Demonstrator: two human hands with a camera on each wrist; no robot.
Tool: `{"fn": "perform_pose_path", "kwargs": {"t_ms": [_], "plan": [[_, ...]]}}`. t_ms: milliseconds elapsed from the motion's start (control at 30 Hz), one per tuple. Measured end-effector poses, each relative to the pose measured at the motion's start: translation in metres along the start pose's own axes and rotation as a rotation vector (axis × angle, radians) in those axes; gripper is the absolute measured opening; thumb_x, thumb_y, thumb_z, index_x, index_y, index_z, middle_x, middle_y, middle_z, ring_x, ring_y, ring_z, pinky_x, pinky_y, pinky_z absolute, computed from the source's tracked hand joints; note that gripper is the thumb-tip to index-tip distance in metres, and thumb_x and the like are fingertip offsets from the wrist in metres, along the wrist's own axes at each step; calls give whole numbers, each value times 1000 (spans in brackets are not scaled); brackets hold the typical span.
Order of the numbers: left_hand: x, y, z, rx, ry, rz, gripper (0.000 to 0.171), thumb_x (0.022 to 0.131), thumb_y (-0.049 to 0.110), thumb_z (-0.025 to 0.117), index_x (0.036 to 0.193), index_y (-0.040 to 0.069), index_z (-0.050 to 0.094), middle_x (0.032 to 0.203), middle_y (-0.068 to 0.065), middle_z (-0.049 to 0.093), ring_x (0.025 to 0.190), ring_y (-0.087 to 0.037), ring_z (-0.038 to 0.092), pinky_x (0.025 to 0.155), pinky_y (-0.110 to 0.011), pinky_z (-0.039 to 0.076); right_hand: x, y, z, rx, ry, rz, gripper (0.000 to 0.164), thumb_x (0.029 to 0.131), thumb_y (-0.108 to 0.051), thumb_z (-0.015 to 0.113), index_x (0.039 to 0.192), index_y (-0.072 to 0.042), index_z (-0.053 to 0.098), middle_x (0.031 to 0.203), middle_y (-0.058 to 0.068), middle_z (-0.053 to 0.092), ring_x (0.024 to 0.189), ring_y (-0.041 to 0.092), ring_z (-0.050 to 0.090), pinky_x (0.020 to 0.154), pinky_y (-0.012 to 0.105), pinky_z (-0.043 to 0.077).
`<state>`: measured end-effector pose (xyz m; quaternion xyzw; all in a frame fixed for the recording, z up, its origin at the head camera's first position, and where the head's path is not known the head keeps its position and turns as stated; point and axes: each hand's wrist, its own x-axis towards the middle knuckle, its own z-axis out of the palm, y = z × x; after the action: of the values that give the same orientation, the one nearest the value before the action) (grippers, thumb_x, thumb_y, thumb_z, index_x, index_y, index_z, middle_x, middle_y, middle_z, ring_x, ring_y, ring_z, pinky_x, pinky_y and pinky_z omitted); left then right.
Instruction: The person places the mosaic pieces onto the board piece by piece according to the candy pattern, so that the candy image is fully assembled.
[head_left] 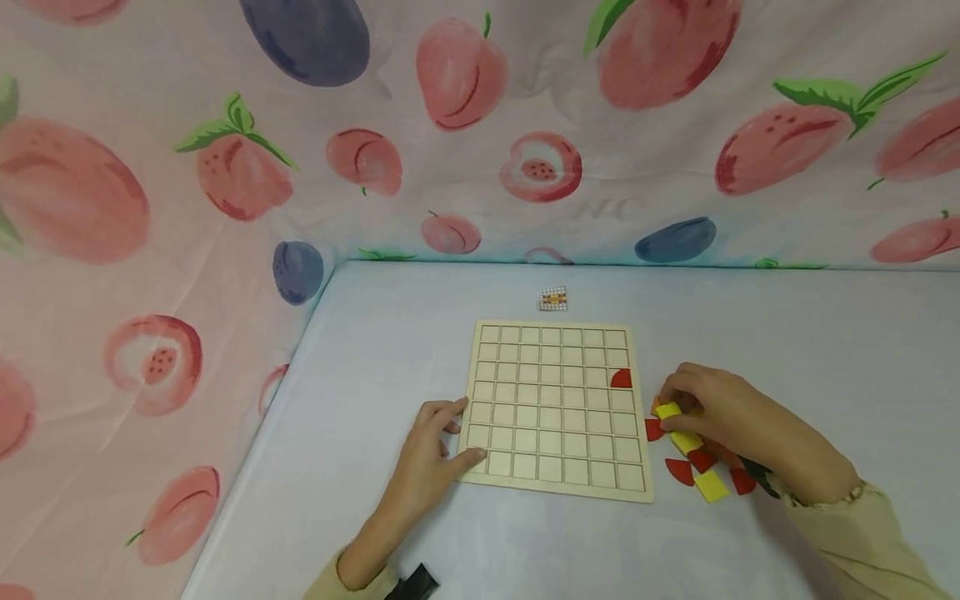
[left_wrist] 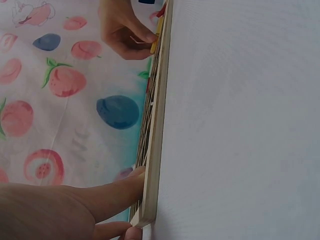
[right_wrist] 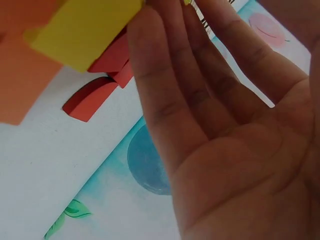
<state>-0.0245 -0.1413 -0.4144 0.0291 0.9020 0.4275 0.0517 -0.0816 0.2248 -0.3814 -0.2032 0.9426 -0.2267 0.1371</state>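
Note:
A pale wooden grid board [head_left: 555, 408] lies flat, with one red quarter-circle tile [head_left: 622, 379] in a cell by its right edge. My left hand [head_left: 423, 458] holds the board's near left corner, thumb on top and fingers against the side edge; the left wrist view shows this thumb [left_wrist: 117, 197] over the rim. Right of the board, my right hand [head_left: 723, 412] pinches a yellow tile [head_left: 667, 411] between thumb and fingers. Beneath and around it lie more yellow, red and orange tiles, partly hidden by the hand. In the right wrist view the fingertips are cut off at the top.
A small printed pattern card [head_left: 552, 298] lies beyond the board's far edge. Loose red tiles [head_left: 679, 472] and a yellow square [head_left: 711, 486] sit near the board's right side. A fruit-print cloth [head_left: 540, 167] rises behind and to the left of the white table [head_left: 375, 333].

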Motion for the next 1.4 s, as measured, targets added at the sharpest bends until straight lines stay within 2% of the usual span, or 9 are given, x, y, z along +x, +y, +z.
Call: {"fn": "perform_pose_path", "kwargs": {"t_ms": [200,500,700,900,1033,1200,1400], "plan": [[0,0,0,0,-1,-7,67,81,17,83,139,3,55,127,-9,53,78,-13,45,66,-21,41,0,1,1,-19,50,-28,23,76,-20,86,88,-12,68,81,-7,54,73,9,48,62,23,45],[0,1,0,3,0,-5,66,81,16,83,139,3,55,127,-10,53,79,-13,45,67,-22,41,-1,1,-2,-30,11,-9,20,76,-14,85,87,-12,68,87,-6,59,77,12,54,69,29,53],[0,1,0,3,2,-4,66,81,17,83,139,3,55,127,-10,53,79,-14,45,66,-22,41,-1,-5,-10,1,-6,-34,16,80,-10,81,90,-13,68,86,-8,63,76,9,56,67,24,52],[0,2,0,2,2,-2,66,80,16,83,139,2,55,127,-11,53,78,-13,45,66,-22,41,0,-13,-14,-19,28,-79,13,82,-12,80,94,-16,74,86,-10,60,74,5,53,65,22,50],[0,2,0,2,4,4,66,80,16,83,139,2,55,127,-11,53,79,-13,45,66,-21,41,3,-18,-13,-28,75,-108,14,83,-10,80,95,-13,75,86,-9,60,72,4,53,64,23,51],[0,2,-1,6,2,5,66,81,16,83,138,1,55,127,-12,53,78,-14,45,66,-22,41,11,-23,-7,-26,119,-111,13,84,-11,79,95,-11,73,87,-7,61,76,7,55,68,27,52],[-1,2,-1,9,2,9,66,81,16,83,139,2,55,128,-11,53,77,-13,45,66,-22,41,20,-30,1,9,130,-106,13,84,-11,79,94,-12,71,86,-6,61,77,9,56,65,24,51]]}}
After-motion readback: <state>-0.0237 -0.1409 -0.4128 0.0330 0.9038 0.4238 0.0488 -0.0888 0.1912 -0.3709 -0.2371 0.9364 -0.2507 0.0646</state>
